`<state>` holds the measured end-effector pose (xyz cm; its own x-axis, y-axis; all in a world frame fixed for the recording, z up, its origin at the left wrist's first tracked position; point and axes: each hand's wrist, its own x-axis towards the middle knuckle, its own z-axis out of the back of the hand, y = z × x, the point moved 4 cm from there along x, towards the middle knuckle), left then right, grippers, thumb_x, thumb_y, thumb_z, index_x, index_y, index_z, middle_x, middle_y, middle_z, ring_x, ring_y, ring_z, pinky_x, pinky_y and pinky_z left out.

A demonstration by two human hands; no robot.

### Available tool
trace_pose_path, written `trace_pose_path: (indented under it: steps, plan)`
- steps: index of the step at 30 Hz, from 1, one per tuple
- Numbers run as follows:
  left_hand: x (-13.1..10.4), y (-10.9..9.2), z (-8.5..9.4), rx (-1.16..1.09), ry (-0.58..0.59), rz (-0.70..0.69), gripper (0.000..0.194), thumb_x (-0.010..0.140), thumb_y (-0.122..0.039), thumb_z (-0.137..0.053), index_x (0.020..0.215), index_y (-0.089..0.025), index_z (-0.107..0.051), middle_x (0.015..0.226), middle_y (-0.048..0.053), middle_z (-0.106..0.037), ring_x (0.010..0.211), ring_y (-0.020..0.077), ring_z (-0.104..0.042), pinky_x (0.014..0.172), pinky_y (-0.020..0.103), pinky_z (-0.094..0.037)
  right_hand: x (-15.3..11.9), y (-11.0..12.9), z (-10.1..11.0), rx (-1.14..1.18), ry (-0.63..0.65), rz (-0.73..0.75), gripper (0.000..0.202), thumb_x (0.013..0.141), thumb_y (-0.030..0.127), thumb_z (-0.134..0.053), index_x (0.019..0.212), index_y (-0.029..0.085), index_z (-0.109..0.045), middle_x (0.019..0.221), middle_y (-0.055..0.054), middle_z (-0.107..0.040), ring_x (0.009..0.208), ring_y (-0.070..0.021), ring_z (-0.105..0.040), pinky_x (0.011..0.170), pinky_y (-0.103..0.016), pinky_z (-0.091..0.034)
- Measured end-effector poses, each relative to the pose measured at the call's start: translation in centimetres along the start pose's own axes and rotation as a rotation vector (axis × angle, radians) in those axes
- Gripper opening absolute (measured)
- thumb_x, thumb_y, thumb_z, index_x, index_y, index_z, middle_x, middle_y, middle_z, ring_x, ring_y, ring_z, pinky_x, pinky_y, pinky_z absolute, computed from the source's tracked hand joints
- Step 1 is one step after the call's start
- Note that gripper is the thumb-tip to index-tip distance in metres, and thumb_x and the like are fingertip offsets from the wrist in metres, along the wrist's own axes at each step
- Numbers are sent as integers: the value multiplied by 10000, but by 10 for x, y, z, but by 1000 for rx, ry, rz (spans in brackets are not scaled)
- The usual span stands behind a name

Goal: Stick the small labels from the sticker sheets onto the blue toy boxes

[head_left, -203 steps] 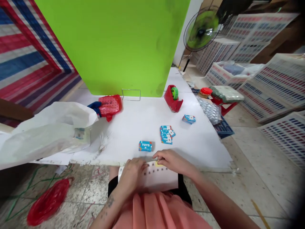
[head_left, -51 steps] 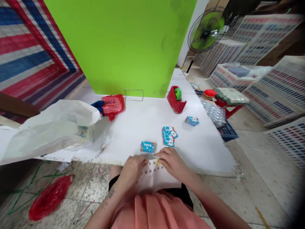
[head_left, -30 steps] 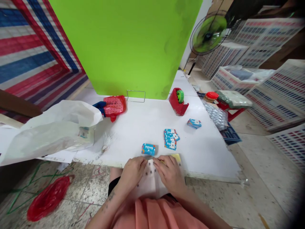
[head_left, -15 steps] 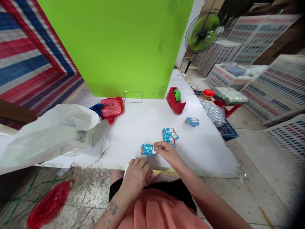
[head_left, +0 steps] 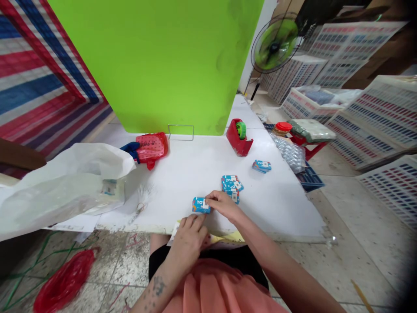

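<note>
A blue card marked "TOYS" (head_left: 199,204) lies on the white table near its front edge. The closed fingertips of my right hand (head_left: 223,204) press on a small white piece at the card's right end. My left hand (head_left: 190,234) rests at the table edge just below the card, fingers bent over a yellow and white sheet (head_left: 231,237); what its fingertips hold, if anything, is hidden. Beyond my right hand lies a loose pile of similar blue cards (head_left: 230,184). A smaller stack of them (head_left: 262,165) sits farther right.
A red tape dispenser (head_left: 239,138) stands at the back right, near a green board (head_left: 163,65). Left are a red pouch (head_left: 152,147), a large plastic bag (head_left: 71,174) and clear ties (head_left: 141,202). A fan (head_left: 275,47) and white crates (head_left: 368,121) are beyond.
My right hand has moved slightly left along the card, over more of its lettering. My left hand has shifted a little, its fingers now closer to the card.
</note>
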<state>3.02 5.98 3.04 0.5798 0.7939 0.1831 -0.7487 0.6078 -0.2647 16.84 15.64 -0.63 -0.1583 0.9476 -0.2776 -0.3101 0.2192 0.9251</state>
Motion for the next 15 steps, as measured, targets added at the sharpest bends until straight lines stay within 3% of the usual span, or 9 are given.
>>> trace_pose_path:
  steps: [15]
  plan:
    - [0,2,-5,0,64,31,102,860,-125,-559,941,-166,-605,1323,89,-500,1142,269,-432,899,436,-411,2,1,-1,3,3,2,69,696,224,-612,698,166,-649,612,10,-629,591,-128,-558,546,-231,-431]
